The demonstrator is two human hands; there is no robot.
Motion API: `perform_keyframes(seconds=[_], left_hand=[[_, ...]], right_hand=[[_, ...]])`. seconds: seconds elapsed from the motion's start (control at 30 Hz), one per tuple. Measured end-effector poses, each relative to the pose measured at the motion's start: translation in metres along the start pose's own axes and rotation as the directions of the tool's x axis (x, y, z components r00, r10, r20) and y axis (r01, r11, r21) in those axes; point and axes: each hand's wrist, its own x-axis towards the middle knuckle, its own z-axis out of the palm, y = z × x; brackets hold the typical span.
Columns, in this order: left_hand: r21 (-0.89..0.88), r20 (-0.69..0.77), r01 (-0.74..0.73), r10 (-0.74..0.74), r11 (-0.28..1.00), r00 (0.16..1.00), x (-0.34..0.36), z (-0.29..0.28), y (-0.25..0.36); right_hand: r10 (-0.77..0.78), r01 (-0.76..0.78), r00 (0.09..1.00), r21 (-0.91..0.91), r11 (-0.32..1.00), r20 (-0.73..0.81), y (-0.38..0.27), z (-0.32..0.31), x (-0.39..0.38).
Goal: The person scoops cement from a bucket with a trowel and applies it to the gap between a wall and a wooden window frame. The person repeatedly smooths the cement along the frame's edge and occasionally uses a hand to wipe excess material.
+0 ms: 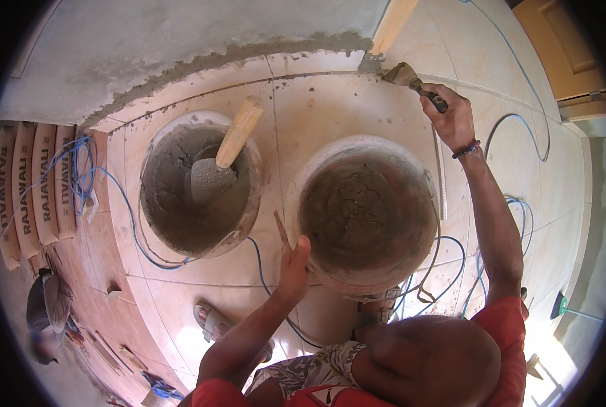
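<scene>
My right hand [451, 117] is wrapped round the dark handle of a putty knife [403, 74]. Its mortar-smeared blade is at the floor near the foot of a wooden post [392, 27]. My left hand [295, 270] is closed on a thin brown strip [282, 229], seen nearly edge-on, beside the near left rim of a round bucket [430, 237]. Thick, cracked grey mortar [360, 203] lies inside that bucket. To its left, a second bucket [252, 216] holds wetter grey mortar [174, 197], with a wooden-handled tool [242, 132] standing tilted in it.
Mortar edges the grey wall [201, 30] along the tiled floor [330, 102]. Blue hose or cable [130, 217] winds around the buckets and along the right side. Several brown sacks [42, 183] are at the left; a wooden door [564, 47] is at the far right.
</scene>
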Motion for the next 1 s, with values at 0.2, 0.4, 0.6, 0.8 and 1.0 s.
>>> perform_keyframes(seconds=[0.2,0.4,0.6,0.8,1.0], left_hand=[[-0.053,0.016,-0.017,0.018,0.998,1.000,0.001,0.001,0.001],[-0.058,-0.001,-0.047,0.047,0.997,0.999,-0.001,0.006,0.010],[-0.117,-0.001,-0.021,0.021,0.993,1.000,0.000,0.005,0.008],[-0.193,0.019,-0.036,0.040,0.981,0.999,0.003,0.004,0.002],[-0.254,0.011,-0.009,0.013,0.967,1.000,0.003,0.004,0.001]], right_hand=[[-0.076,0.075,0.997,-0.059,0.995,-0.015,0.002,0.013,0.013],[-0.070,0.068,0.997,-0.114,0.991,-0.018,-0.012,0.021,0.029],[-0.075,0.074,0.997,-0.175,0.982,0.001,-0.027,0.025,0.038],[0.076,-0.075,0.997,-0.053,0.996,0.019,-0.039,0.020,0.031],[0.376,-0.413,0.890,0.106,0.905,0.260,-0.043,0.001,0.031]])
